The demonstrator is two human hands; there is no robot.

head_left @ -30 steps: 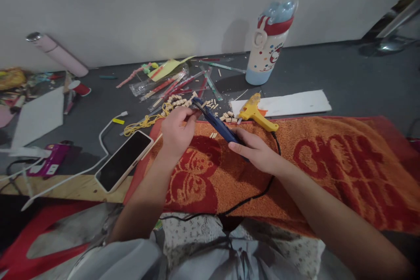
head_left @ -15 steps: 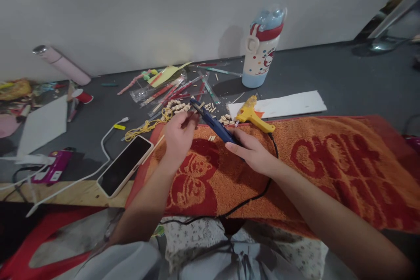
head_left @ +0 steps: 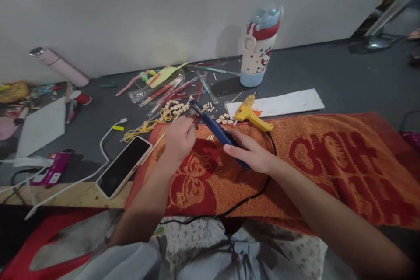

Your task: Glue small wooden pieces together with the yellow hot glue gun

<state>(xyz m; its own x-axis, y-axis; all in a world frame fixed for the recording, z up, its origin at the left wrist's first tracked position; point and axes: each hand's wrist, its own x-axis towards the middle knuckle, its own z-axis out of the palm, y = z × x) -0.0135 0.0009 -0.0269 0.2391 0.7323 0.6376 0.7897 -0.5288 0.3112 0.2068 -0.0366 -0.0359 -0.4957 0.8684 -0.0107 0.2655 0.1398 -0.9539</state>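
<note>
My right hand (head_left: 251, 151) is wrapped round a long blue-handled tool (head_left: 215, 127) with a narrow metal tip; its exact kind is unclear. The tool slants away from me to the left, over an orange and red towel (head_left: 249, 192). My left hand (head_left: 180, 138) is closed beside the tool's front end, its fingertips turned away, so whatever they pinch is hidden. Short pale wooden stick pieces (head_left: 225, 119) lie just beyond the tool, and a few more pieces (head_left: 210, 138) rest on the towel. Past my left hand sits a cluster of small pale wooden pieces (head_left: 177, 107).
A yellow glue gun (head_left: 251, 116) lies by a white strip (head_left: 288, 103), its black cord crossing the towel. Behind stands a bottle (head_left: 259, 48). Wrapped sticks (head_left: 164, 92) and yellow string (head_left: 141, 129) lie left, near a phone (head_left: 124, 167) and a white cable (head_left: 105, 144).
A small pale stick that showed across the tool's tip is no longer visible there. My left hand has turned slightly, back upward. The whole view has shifted a little.
</note>
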